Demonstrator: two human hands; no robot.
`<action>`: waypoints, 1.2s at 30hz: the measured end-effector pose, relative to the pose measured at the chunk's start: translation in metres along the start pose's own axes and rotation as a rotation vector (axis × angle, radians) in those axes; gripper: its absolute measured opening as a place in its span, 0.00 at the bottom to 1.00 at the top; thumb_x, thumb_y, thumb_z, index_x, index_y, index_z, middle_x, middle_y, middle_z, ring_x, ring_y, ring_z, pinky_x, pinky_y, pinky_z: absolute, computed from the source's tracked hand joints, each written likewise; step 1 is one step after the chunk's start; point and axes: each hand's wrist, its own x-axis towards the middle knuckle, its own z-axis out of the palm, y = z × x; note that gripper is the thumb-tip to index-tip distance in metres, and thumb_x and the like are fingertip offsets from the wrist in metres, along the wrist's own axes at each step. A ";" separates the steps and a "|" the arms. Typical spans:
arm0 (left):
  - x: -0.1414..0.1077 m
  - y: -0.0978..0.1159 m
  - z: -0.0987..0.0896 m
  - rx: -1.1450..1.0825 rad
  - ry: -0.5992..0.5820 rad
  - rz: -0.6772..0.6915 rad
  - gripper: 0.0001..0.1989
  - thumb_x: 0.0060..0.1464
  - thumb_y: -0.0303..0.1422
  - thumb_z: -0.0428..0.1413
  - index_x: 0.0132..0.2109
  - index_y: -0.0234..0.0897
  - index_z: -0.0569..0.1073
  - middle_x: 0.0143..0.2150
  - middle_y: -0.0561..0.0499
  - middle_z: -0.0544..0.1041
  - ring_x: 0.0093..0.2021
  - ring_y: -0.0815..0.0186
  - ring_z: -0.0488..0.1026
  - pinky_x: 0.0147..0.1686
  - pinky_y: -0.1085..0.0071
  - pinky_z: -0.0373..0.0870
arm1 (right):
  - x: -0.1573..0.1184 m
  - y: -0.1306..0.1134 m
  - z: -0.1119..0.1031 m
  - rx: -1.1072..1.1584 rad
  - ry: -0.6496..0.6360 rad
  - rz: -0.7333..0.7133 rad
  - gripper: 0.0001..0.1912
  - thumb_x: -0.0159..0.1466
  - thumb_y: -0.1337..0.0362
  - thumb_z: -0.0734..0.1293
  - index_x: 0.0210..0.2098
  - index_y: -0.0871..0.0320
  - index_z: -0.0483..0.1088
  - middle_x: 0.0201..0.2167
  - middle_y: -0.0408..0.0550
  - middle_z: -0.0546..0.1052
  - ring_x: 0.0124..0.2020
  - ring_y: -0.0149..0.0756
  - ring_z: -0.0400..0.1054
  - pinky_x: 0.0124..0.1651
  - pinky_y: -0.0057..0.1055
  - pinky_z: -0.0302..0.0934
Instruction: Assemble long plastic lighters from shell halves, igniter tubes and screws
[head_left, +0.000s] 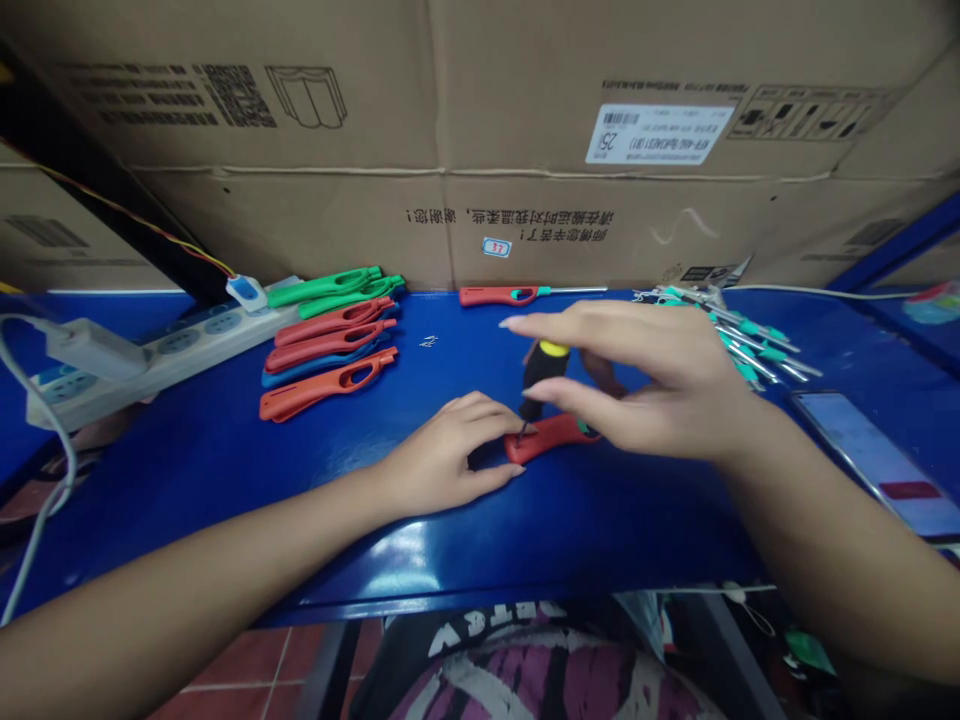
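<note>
My left hand [450, 455] rests on the blue table, thumb and fingertips pinching the near-left end of a red lighter casing [555, 437] that lies flat. In my right hand [660, 375] is a small screwdriver [545, 367] with a black and yellow handle, its thumb on one side and fingers on the other, the index finger stretched out. The screwdriver stands tilted, its tip down at the casing's left end. My right hand covers the casing's other end, where a bit of teal shows. Tiny screws [428, 342] lie beyond my left hand.
Red, green and blue lighter casings [330, 383] lie in a row at left, beside a white power strip [172, 340]. A red long-necked lighter [495, 296] lies at the back against a cardboard box [300, 200]. Metal lighter tubes [750, 345] and a phone [870, 450] are at right.
</note>
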 end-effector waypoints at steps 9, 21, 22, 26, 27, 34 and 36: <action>-0.001 -0.001 0.001 0.008 -0.001 -0.018 0.16 0.60 0.34 0.61 0.55 0.40 0.74 0.53 0.45 0.78 0.54 0.56 0.73 0.56 0.57 0.68 | 0.004 -0.008 -0.004 0.094 -0.062 -0.040 0.18 0.74 0.61 0.57 0.57 0.51 0.72 0.44 0.47 0.80 0.43 0.35 0.75 0.45 0.33 0.72; 0.000 0.000 0.000 0.013 -0.010 -0.013 0.18 0.61 0.35 0.61 0.57 0.40 0.73 0.54 0.45 0.78 0.54 0.57 0.72 0.57 0.57 0.66 | 0.000 0.001 0.006 0.006 0.101 -0.015 0.15 0.70 0.58 0.65 0.53 0.53 0.75 0.38 0.46 0.81 0.37 0.35 0.76 0.43 0.33 0.72; 0.000 0.000 0.000 0.013 -0.006 -0.011 0.17 0.62 0.35 0.60 0.57 0.40 0.73 0.54 0.45 0.78 0.55 0.57 0.72 0.57 0.57 0.66 | 0.000 0.002 0.006 -0.022 0.112 -0.024 0.15 0.69 0.57 0.66 0.52 0.53 0.76 0.39 0.48 0.80 0.38 0.37 0.76 0.44 0.34 0.72; 0.000 0.000 0.000 -0.001 -0.013 -0.015 0.18 0.62 0.35 0.60 0.57 0.40 0.73 0.52 0.46 0.78 0.53 0.58 0.72 0.54 0.59 0.68 | 0.001 0.002 0.008 0.096 0.014 0.016 0.20 0.73 0.62 0.57 0.61 0.54 0.68 0.49 0.52 0.78 0.48 0.39 0.74 0.50 0.39 0.71; 0.000 0.000 0.000 -0.001 -0.014 -0.015 0.18 0.62 0.35 0.60 0.57 0.40 0.73 0.52 0.46 0.78 0.53 0.58 0.72 0.55 0.58 0.68 | 0.001 0.001 0.008 0.145 -0.006 0.020 0.20 0.74 0.63 0.57 0.62 0.54 0.67 0.48 0.51 0.78 0.47 0.38 0.73 0.49 0.38 0.71; -0.001 -0.001 0.001 0.016 -0.009 -0.015 0.16 0.62 0.35 0.60 0.55 0.39 0.73 0.52 0.46 0.78 0.53 0.57 0.72 0.54 0.58 0.68 | 0.000 -0.001 0.011 0.066 0.029 -0.010 0.20 0.73 0.59 0.60 0.61 0.56 0.68 0.52 0.54 0.76 0.49 0.39 0.73 0.50 0.37 0.70; -0.001 0.000 0.001 0.014 -0.021 -0.029 0.16 0.62 0.35 0.60 0.56 0.40 0.74 0.53 0.46 0.78 0.54 0.57 0.72 0.56 0.58 0.68 | 0.001 -0.002 0.012 0.152 -0.006 0.003 0.21 0.75 0.64 0.55 0.64 0.58 0.64 0.52 0.54 0.76 0.50 0.37 0.72 0.52 0.37 0.70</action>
